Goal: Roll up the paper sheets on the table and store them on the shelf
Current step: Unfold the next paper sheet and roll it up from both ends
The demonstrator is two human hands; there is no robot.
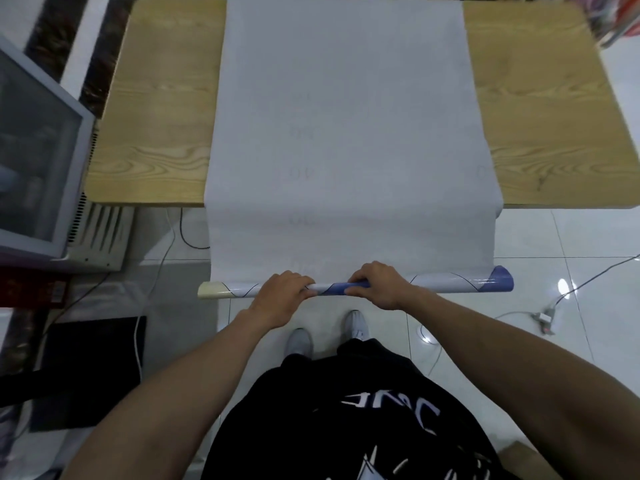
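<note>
Paper is covering the middle of the wooden table [156, 116]: a long white paper sheet [346, 116] is lying down its length, running off the near edge and hanging across the gap toward the person. There its end is wound into a rolled tube [450, 284] showing blue and cream print. The tube's long axis is running left to right, parallel to the table's near edge. The left hand [282, 299] and right hand [375, 285] are sitting close together near the tube's middle, each wrapping it with fingers curled over the top, the right thumb on the near side. The unrolled sheet is stretching straight away from the fingertips, so the coming move, I'd say, is rolling forward, away from the body. Both tube ends are sticking out well past the hands, so skewing looks like the risk. Bare wood is showing either side of the sheet. A glass-fronted cabinet [34, 150] is standing just beside the table's left corner, and cables [588, 282] are trailing over the tiled floor.
</note>
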